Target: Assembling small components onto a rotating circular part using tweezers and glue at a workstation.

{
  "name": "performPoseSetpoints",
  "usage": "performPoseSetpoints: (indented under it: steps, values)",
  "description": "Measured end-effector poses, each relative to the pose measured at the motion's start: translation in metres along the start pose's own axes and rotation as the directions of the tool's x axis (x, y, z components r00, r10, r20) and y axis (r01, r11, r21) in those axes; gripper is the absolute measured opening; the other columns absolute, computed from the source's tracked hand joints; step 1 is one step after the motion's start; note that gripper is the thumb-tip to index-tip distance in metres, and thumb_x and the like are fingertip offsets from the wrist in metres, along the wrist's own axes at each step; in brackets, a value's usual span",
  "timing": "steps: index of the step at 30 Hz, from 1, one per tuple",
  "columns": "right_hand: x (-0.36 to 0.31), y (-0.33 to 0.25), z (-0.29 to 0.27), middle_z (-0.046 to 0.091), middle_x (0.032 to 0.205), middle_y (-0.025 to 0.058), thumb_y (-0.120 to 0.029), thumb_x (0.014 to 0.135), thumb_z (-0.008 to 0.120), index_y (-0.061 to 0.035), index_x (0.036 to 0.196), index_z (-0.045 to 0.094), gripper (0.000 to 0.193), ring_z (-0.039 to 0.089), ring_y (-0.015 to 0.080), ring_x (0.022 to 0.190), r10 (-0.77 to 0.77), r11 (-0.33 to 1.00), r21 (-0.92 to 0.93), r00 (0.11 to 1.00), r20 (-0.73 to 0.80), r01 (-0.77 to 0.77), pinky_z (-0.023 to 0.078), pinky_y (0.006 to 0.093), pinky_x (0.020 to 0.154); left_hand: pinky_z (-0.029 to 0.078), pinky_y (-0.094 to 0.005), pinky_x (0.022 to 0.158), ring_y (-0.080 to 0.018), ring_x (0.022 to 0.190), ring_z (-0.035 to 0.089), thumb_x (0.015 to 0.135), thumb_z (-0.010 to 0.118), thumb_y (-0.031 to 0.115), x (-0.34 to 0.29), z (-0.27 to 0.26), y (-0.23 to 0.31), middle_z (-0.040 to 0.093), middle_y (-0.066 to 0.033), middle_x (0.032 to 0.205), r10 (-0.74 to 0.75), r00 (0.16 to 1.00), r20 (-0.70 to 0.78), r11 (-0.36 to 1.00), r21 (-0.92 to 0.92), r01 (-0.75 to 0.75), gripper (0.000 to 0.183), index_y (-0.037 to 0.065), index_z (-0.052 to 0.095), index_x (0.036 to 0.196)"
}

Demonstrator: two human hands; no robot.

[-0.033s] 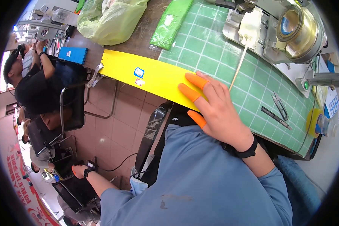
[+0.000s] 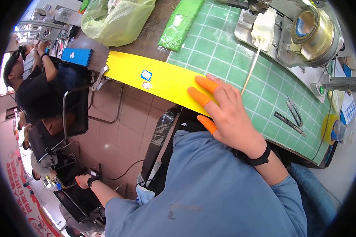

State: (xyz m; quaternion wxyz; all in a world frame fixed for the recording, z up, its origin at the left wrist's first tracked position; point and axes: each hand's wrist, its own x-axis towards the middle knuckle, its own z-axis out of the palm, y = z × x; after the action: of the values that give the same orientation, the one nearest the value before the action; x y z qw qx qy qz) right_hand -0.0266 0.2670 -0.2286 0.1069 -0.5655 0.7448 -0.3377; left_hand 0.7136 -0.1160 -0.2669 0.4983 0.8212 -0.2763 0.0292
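A long yellow strip (image 2: 162, 81) with a toothed far-left end and two small stickers lies along the edge of the workbench. My right hand (image 2: 235, 114) rests on its near end, with orange finger cots on the thumb and two fingers. These fingers are spread and lie flat on the strip, the thumb by its near edge. My left hand (image 2: 83, 181) is stretched out low on the left, away from the bench, beside a black chair. An orange tip shows on it, but its fingers are too small to read.
On the green tiled mat (image 2: 225, 59) lie tweezers (image 2: 294, 112) and a cutter knife (image 2: 288, 123). A machine with a round metal cup (image 2: 314, 35) stands at the far right. A green packet (image 2: 180, 25) and a plastic bag (image 2: 116, 21) lie behind the strip. People sit at left.
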Motion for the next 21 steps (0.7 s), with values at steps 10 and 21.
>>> performPoseSetpoints:
  steps: [10, 21]
  values:
    - [0.002, -0.002, 0.007, 0.053, 0.146, 0.0145, -0.008, 0.080, 0.078, -0.0061, 0.140, 0.060, 0.062, 0.046, 0.0345, 0.142, -0.022, 0.999, -0.025, 1.000, -0.021, 0.021, 0.037, 0.0470, 0.113, 0.061, -0.0428, 0.088, -0.0304, 0.107, 0.075, 0.082, 0.079, 0.021, -0.046, -0.094, 0.053, 0.079, -0.0115, 0.112, 0.132, 0.989, 0.067, 0.293, 0.950, -0.104, 0.028, 0.010, 0.081, 0.107]
    - [0.005, -0.003, 0.000, 0.053, 0.147, 0.0143, -0.008, 0.081, 0.078, -0.0065, 0.140, 0.060, 0.061, 0.046, 0.0353, 0.142, -0.035, 0.998, -0.059, 0.999, -0.007, 0.035, 0.037, 0.0472, 0.114, 0.054, -0.0327, 0.099, -0.0265, 0.115, 0.071, 0.091, 0.058, 0.002, 0.053, -0.031, 0.053, 0.072, -0.0125, 0.125, 0.481, 0.859, 0.178, 0.823, 0.246, -0.512, 0.044, 0.003, 0.060, 0.135]
